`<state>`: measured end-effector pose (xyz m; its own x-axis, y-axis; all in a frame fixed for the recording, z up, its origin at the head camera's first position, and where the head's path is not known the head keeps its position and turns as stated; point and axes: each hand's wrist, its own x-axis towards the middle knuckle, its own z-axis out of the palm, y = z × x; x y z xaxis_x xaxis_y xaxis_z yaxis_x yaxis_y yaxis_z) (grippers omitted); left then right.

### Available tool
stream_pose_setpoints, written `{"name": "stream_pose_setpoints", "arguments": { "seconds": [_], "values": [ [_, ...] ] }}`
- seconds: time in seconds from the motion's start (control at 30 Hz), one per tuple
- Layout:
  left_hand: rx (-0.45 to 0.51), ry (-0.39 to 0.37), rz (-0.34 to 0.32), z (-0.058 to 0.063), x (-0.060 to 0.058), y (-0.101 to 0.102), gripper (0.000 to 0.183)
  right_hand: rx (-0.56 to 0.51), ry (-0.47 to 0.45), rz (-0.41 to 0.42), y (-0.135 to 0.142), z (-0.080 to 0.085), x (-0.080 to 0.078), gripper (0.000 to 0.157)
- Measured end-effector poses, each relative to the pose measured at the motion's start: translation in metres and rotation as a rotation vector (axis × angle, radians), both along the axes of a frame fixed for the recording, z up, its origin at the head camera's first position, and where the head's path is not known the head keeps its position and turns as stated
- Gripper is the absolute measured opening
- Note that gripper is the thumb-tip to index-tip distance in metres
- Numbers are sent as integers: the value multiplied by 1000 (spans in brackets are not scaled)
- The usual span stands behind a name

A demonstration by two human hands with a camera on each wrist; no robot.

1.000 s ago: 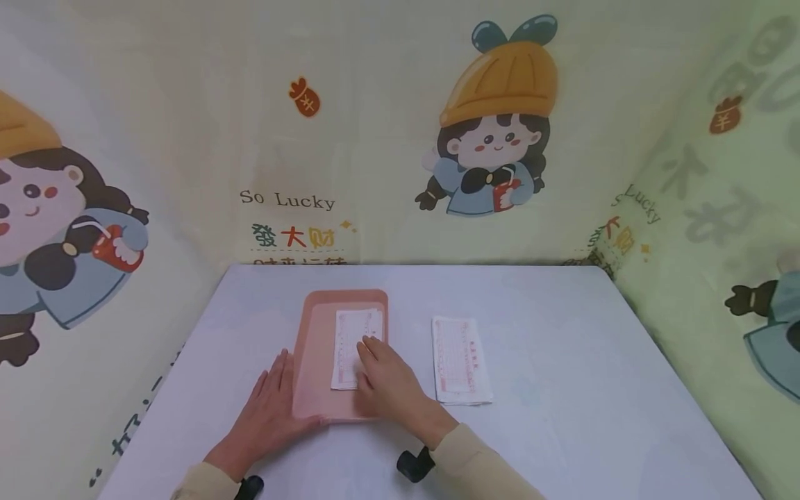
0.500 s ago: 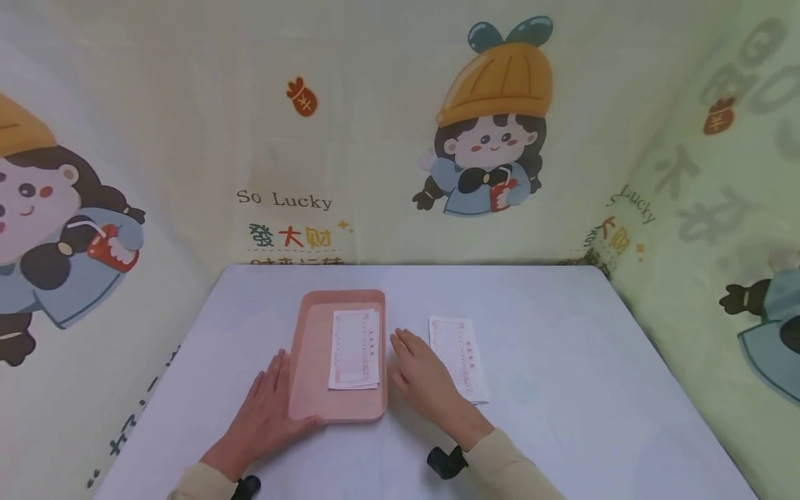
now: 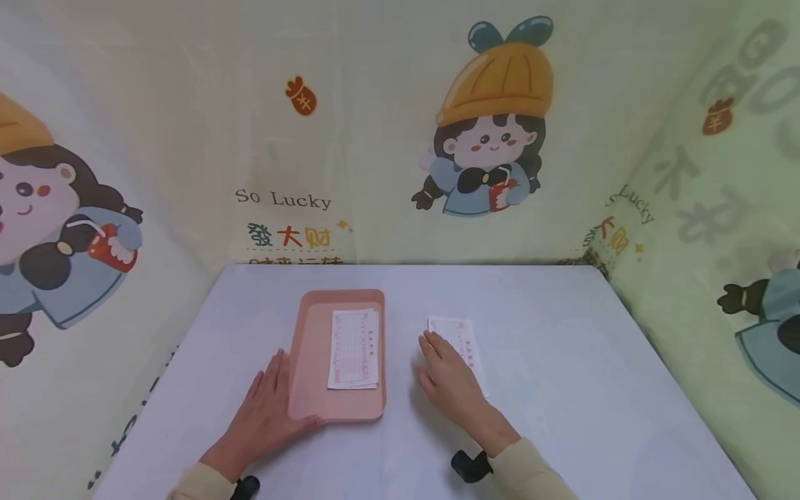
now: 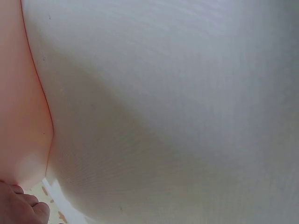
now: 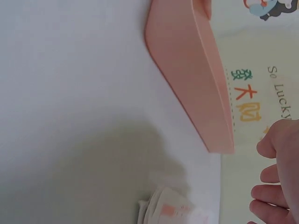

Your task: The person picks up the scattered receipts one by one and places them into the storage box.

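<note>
A shallow pink tray (image 3: 309, 375) lies on the white table, with a few printed paper slips (image 3: 353, 351) on its right half. My left hand (image 3: 265, 406) rests against the tray's near left corner, fingers straight along its side and thumb at the front edge. To the right of the tray lies a second stack of red-printed slips (image 3: 459, 335). Over that stack's near left part hovers my right hand (image 3: 453, 385), fingers extended and nothing in them. In the right wrist view, the stack's (image 5: 170, 212) layered edge shows below the loosely spread fingers (image 5: 268, 193).
The white table (image 3: 562, 347) extends right and toward the front. Behind it and along both sides hangs a printed cloth (image 3: 375, 173) with cartoon figures. A black wrist camera (image 3: 470, 467) sits under the right wrist, another (image 3: 246, 487) under the left.
My right hand has moved right, from over the slips in the tray, past the tray's edge, to over the second stack. The left hand stays against the tray.
</note>
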<state>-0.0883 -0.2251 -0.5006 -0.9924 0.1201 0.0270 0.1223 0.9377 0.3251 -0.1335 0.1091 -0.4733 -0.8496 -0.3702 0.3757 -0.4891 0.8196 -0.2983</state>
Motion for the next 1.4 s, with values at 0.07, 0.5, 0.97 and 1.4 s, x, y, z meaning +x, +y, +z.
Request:
{"name": "stream_pose_setpoints", "arguments": {
  "seconds": [0.07, 0.5, 0.97, 1.4],
  "values": [
    [-4, -2, 4, 0, 0, 0, 132, 2, 0, -8, 4, -3, 1, 49],
    [-21, -32, 14, -2, -3, -1, 135, 16, -54, -66, 25, -15, 8, 53],
    [-26, -10, 14, -1, -2, 0, 134, 69, -108, -107, 39, -24, 14, 56],
    [-28, 13, 11, 0, -1, 1, 131, 37, -66, -74, 46, -33, 17, 58]
  ]
}}
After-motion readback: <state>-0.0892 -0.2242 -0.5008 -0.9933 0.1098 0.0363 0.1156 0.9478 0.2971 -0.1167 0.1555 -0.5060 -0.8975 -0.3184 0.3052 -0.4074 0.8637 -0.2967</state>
